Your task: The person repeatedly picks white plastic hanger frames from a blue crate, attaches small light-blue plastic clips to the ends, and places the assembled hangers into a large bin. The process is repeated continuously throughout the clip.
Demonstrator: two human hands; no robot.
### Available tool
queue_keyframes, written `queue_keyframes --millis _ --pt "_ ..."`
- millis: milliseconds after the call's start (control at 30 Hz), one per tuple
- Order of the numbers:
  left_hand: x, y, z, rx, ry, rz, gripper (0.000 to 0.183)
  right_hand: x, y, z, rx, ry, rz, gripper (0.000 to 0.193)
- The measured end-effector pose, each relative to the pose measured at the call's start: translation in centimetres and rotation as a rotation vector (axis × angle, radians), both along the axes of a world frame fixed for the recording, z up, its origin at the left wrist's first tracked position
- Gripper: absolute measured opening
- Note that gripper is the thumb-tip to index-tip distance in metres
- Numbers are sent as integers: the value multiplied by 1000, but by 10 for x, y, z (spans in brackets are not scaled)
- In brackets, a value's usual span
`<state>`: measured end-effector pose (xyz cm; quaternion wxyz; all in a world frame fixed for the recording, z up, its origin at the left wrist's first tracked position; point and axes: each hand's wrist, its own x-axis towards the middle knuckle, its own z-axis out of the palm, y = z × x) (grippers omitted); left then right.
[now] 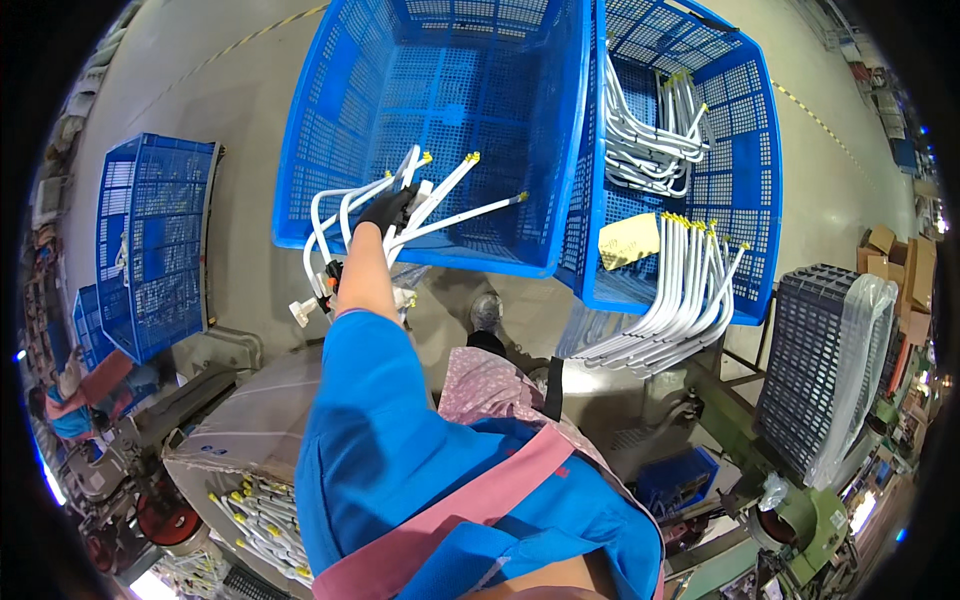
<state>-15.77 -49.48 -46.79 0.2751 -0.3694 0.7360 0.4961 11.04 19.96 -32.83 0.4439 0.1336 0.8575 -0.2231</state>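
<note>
My left hand (pixel 388 207), in a black glove, is closed around several bent white tubes (pixel 440 200) with yellow ends. It holds them over the near left edge of a large blue crate (pixel 490 262). Their yellow ends point into the crate, while the bent parts hang outside its near wall. Something orange and black shows beside my wrist, too small to name. My right hand is out of view.
A second blue crate (pixel 773 190) at the right holds more white tubes (pixel 690 285) and a yellow paper (pixel 629 241). A black crate (pixel 800 370) stands further right. Blue crates (pixel 150 250) stand at the left. Machines and a cardboard box (pixel 250 430) are near me.
</note>
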Motion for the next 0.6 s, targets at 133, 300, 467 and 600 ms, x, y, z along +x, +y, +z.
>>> queue_keyframes --millis 133,300,467,600 --pt "11 14 70 352 419 312 28 -18 -6 0 -37 45 -11 31" --pt "43 59 175 692 786 292 28 -53 -19 -6 -146 189 16 32" --pt "107 135 297 176 639 65 22 -129 -29 -6 -247 333 207 32" --pt "173 220 373 227 699 446 44 -195 -50 9 -453 519 299 38"
